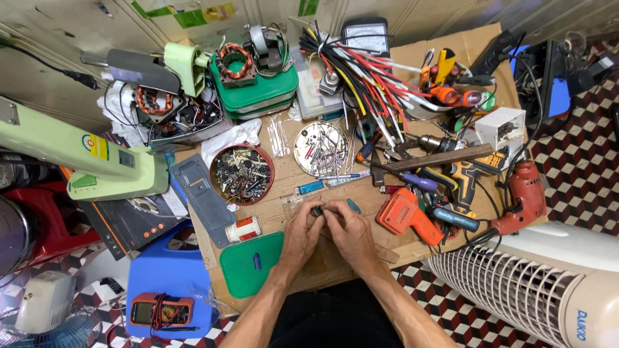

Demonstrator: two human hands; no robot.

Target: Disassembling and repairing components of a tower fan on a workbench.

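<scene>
Head view, looking down: both my hands meet at the middle of a cardboard-covered bench (412, 55). My left hand (302, 233) has its fingers curled in, pinching a small dark part (316, 211) at the fingertips. My right hand (351, 232) is curled too, its fingertips pressed against the same part from the other side, so the two hands touch there. What the part is I cannot tell; it is too small and mostly hidden by my fingers. It sits just above the bench, near the front edge, between a green lid (248, 264) on my left and an orange drill (405, 216) on my right.

Just beside my left wrist lies a small white bottle (243, 229) on its side. Beyond my hands stand two round tins: a red one (242, 174) full of dark screws and a silvery one (320, 148) with small metal bits. A blue pen-like tool (313, 187) lies between the tins and my fingers.

Farther back, a bundle of coloured wires (361, 71) fans out, with a stack of green boxes (255, 90) to its left. A red drill (525, 196) lies at the bench's right edge, touching a white fan (516, 283). Down at lower left a multimeter (161, 310) rests on a blue stool (169, 274).
</scene>
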